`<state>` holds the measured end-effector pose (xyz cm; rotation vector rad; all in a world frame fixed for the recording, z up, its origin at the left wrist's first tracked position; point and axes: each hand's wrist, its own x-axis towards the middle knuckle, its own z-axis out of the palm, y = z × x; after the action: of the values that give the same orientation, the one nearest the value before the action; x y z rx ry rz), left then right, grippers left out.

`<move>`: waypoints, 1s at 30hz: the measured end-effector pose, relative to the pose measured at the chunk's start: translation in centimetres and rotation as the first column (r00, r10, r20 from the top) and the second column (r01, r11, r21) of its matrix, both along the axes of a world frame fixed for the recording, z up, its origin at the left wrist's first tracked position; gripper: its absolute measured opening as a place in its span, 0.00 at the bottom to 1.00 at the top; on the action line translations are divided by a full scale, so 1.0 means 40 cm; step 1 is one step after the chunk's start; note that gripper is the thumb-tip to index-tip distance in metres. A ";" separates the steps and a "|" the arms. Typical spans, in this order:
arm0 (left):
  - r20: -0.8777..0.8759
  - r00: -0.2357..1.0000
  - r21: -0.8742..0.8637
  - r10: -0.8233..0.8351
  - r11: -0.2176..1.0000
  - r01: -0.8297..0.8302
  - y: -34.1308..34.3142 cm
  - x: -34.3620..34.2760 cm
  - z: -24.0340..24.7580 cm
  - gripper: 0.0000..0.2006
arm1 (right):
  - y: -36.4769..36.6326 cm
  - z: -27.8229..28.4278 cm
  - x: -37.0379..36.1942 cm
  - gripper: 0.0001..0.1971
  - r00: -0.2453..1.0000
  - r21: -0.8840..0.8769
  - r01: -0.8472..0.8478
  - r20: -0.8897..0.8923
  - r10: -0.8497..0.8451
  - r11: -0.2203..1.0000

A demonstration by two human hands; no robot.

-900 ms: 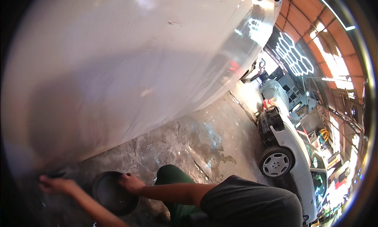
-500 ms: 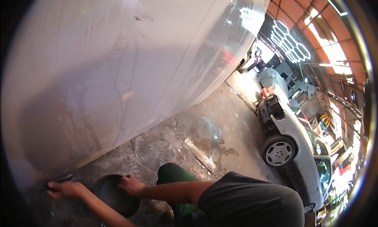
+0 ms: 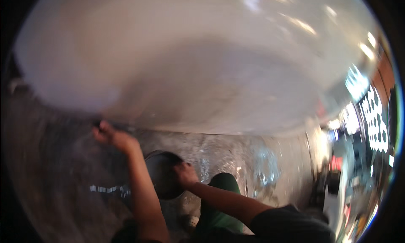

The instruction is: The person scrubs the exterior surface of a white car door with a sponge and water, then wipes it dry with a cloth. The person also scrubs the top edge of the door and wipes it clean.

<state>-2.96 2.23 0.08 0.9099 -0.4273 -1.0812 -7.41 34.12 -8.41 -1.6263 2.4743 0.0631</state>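
A large pale car body panel (image 3: 219, 82) fills the upper view, with dull, cloudy patches and a broad shadow on it. Below its lower edge my left hand (image 3: 109, 135) is raised, fingers closed around a small dark thing (image 3: 98, 125) too blurred to name. My right hand (image 3: 186, 174) grips the right rim of a round dark basin (image 3: 162, 186) on the floor. The basin's inside is dark, and its contents cannot be told.
Wet, stained concrete floor (image 3: 270, 158) runs beneath the panel. My green-clad knee (image 3: 225, 184) is beside the basin. At the far right, blurred, are another car (image 3: 337, 201) and a bright hexagonal light array (image 3: 375, 120).
My view has swung left, so the panel's lower edge now runs nearly level and the other car sits at the far right. My right hand stays on the basin; my left remains near the panel's edge.
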 end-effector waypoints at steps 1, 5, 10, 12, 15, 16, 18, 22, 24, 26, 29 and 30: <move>-0.047 0.999 0.014 -0.020 1.000 0.021 -0.026 0.004 0.049 0.34 | 0.028 -0.024 -0.013 0.20 0.998 -0.019 0.050 -0.040 -0.050 0.999; -0.200 0.979 -0.056 -0.032 0.998 0.022 -0.295 0.261 0.052 0.35 | -0.053 0.000 0.019 0.22 1.000 -0.164 -0.018 0.022 0.022 0.986; 0.059 0.998 0.008 -0.024 1.000 0.023 0.008 0.078 0.087 0.38 | -0.056 0.018 0.050 0.24 0.999 -0.087 -0.008 0.030 0.010 0.996; 0.082 0.994 -0.056 -0.077 0.995 0.082 0.074 0.028 0.063 0.33 | -0.056 0.024 0.037 0.25 0.999 -0.089 -0.006 0.050 0.010 0.996; 0.284 0.957 -0.123 -0.051 0.988 0.090 0.057 0.039 0.032 0.30 | -0.052 0.015 0.033 0.26 0.998 -0.160 -0.057 -0.024 0.054 0.985; 0.267 0.961 -0.110 -0.073 0.988 0.106 0.059 0.039 0.033 0.30 | -0.050 0.012 0.028 0.26 0.998 -0.178 -0.063 -0.041 0.057 0.982; 0.243 0.962 -0.086 -0.124 0.985 0.149 0.067 0.048 0.038 0.29 | -0.044 0.013 0.023 0.26 0.998 -0.140 -0.050 -0.035 0.046 0.989; 0.235 0.972 0.007 -0.031 1.000 0.030 0.073 0.014 0.078 0.31 | -0.051 0.014 0.022 0.25 1.000 -0.154 -0.027 -0.001 0.027 0.988; 0.236 0.971 0.087 -0.038 0.996 0.018 0.065 0.012 0.085 0.31 | -0.056 0.007 0.027 0.25 0.999 -0.193 -0.045 0.001 0.046 0.980; 0.216 0.976 0.074 0.018 0.997 -0.034 -0.053 0.086 0.070 0.31 | -0.041 -0.004 0.018 0.26 0.999 -0.185 -0.048 -0.030 0.043 0.982; -0.083 0.997 0.044 -0.012 0.999 0.015 -0.234 0.254 0.103 0.29 | -0.043 0.003 0.028 0.27 0.999 -0.176 -0.040 -0.025 0.036 0.984; -0.176 0.983 -0.005 -0.047 0.999 0.047 -0.259 0.282 0.110 0.29 | -0.050 0.000 0.030 0.27 0.999 -0.178 -0.041 -0.023 0.037 0.983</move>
<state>8.32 -8.14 4.48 0.7983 -0.3035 -1.1937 -6.22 32.13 -8.42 -1.7509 2.5270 -0.1419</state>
